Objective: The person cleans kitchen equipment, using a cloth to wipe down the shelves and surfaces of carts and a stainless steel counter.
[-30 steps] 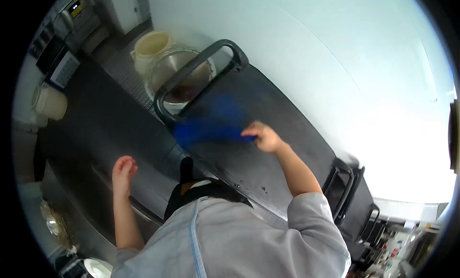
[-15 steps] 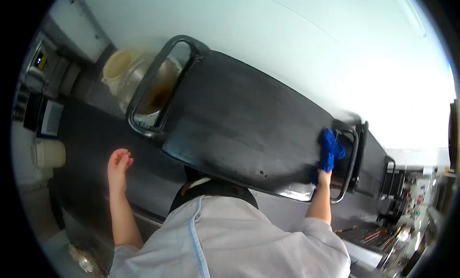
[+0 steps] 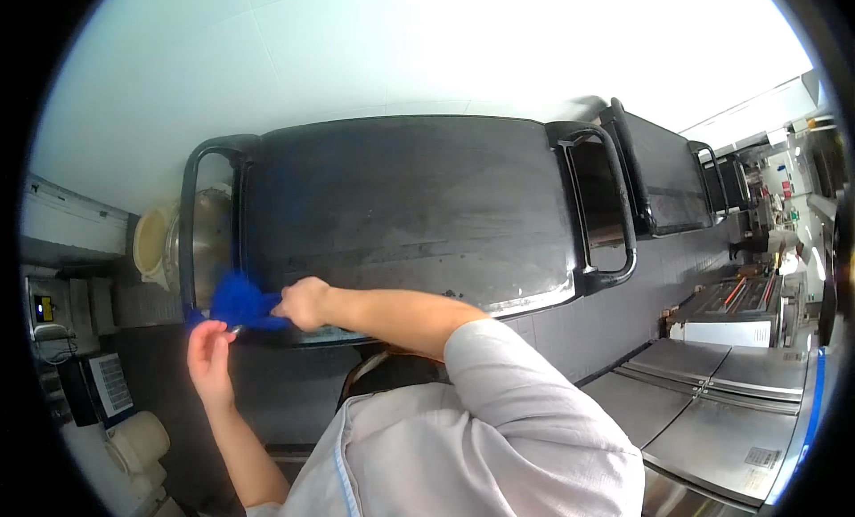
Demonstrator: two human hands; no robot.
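Observation:
My right hand (image 3: 305, 304) is closed on a blue cloth (image 3: 242, 301), stretched across to the left front corner of a black cart top (image 3: 401, 196). The cloth is blurred and spreads over the corner beside the cart's left handle (image 3: 188, 223). Just below it is my left hand (image 3: 211, 350), its fingers bent together near the cloth's lower edge; whether they grip it is hidden by blur. Wet streaks and small specks show on the cart top, with a shiny strip along its front right edge.
Beyond the left handle stand a cream bucket (image 3: 152, 244) and a round metal pot (image 3: 212, 241). A second black cart (image 3: 668, 174) is at the right. Steel counter lids (image 3: 712, 437) lie at the lower right. A pale wall (image 3: 401, 45) runs behind the carts.
My right hand has swept with the blue cloth from the cart's right end to its left front corner, near my left hand. The view has turned, showing more of the right side.

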